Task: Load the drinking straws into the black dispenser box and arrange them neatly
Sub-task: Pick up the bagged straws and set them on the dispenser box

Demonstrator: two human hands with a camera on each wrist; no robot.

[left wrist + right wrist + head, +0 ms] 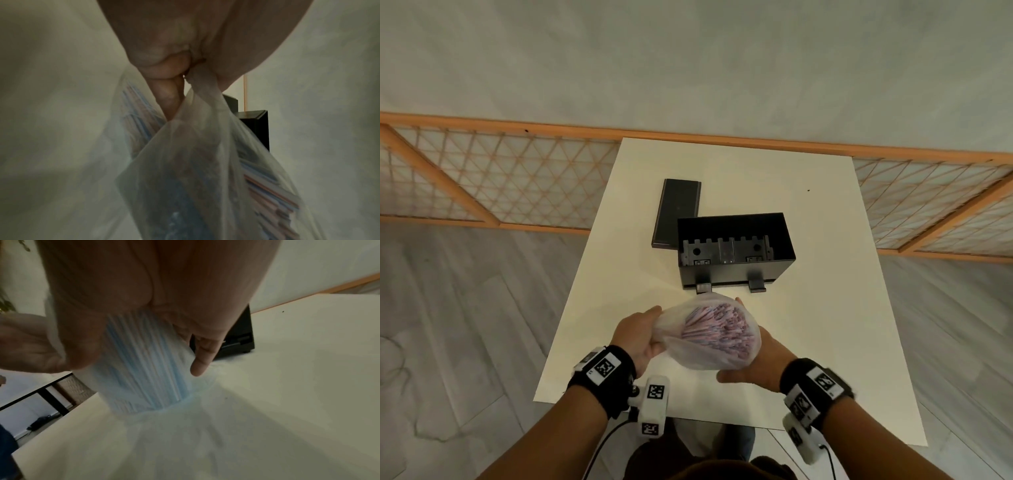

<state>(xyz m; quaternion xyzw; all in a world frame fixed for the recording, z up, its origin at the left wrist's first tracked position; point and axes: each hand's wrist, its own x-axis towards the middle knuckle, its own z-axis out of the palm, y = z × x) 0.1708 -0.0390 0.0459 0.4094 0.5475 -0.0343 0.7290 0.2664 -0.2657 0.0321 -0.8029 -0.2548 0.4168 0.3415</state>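
Straws (717, 329) between both hands' grip

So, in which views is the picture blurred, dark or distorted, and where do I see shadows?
Head view: sharp, evenly lit, but wide-angle bending curves the wooden rail; soft shadow beside the black dispenser box. Left wrist view: dim, the plastic bag and left hand smeared by blur. Right wrist view: dim, right hand out of focus, a broad shadow on the table below the straws.
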